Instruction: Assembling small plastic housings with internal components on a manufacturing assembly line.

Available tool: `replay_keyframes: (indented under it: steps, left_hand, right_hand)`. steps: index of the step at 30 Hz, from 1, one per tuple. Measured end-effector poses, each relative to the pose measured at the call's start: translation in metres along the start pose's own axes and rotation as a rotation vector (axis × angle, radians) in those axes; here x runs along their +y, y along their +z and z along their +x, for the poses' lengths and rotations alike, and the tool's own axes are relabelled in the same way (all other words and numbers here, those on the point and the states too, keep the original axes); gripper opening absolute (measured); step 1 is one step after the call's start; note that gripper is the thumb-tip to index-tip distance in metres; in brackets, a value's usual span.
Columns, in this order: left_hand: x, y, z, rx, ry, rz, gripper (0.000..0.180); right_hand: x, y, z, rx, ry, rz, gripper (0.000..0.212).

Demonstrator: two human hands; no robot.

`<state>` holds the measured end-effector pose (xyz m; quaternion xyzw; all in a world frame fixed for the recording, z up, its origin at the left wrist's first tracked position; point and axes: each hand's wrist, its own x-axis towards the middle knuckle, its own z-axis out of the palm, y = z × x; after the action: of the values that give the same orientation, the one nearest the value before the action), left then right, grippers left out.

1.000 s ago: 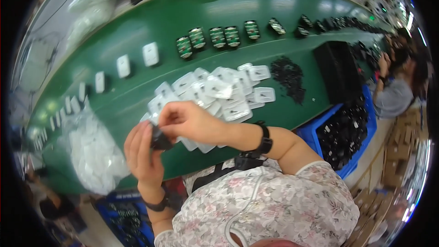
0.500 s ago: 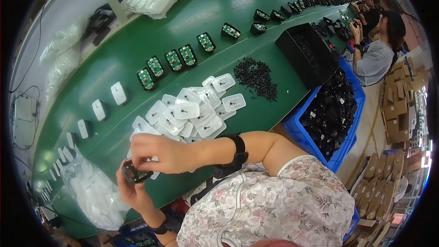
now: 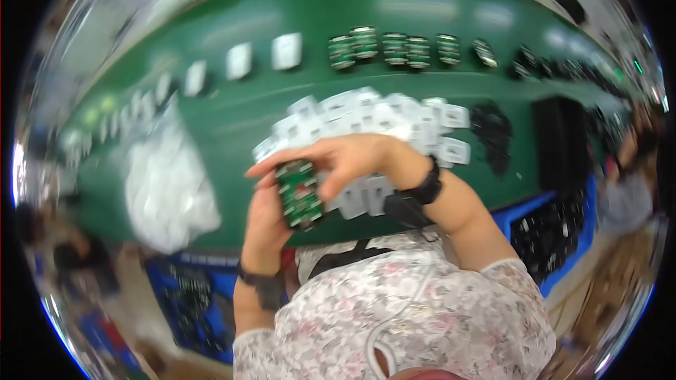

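Observation:
A black case with a green circuit board (image 3: 300,193) is held between my hands, the board's parts facing up. My left hand (image 3: 262,219) grips its left side from below. Over its top edge lie the fingers of my right hand (image 3: 352,160), the thumb by its right side. Just beyond my hands is a heap of white plastic covers (image 3: 366,116), partly hidden by my right hand and forearm. The picture is smeared by motion, so fine details on the board cannot be made out.
Open cases with green boards (image 3: 394,49) and white-covered units (image 3: 239,61) stand in a row along the green table (image 3: 232,109). Small black parts (image 3: 491,134) lie beside a black box (image 3: 558,142). A bag of white pieces (image 3: 169,190) is left; blue crates (image 3: 590,222) stand below.
The view has swung, shifting the table's contents. The case has come nearer my body, its board now turned up. My right hand went from pinching over it to lying round its edge.

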<state>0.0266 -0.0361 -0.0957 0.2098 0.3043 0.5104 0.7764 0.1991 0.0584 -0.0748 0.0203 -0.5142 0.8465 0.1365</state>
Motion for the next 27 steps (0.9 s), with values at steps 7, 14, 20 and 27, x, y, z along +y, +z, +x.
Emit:
replay_keyframes:
  steps: [7, 14, 20, 27]
  left_hand:
    - [0.022, -0.058, 0.008, 0.392, 0.475, 0.936, 0.027]
    - [-0.008, -0.058, -0.016, 0.508, 0.675, 1.699, 0.042]
    - [0.005, -0.076, 0.033, 0.58, 0.664, 1.746, 0.033]
    - [0.046, -0.114, 0.064, 0.514, 0.756, 1.815, 0.028]
  right_hand:
    - [-0.018, -0.015, 0.003, 0.669, -0.169, -0.068, 0.071]
    - [-0.031, -0.039, -0.003, 0.873, -0.053, -0.222, 0.066]
    - [-0.025, -0.039, 0.023, 0.934, -0.006, -0.297, 0.047]
    - [-0.016, -0.047, 0.037, 0.912, 0.039, -0.426, 0.039]
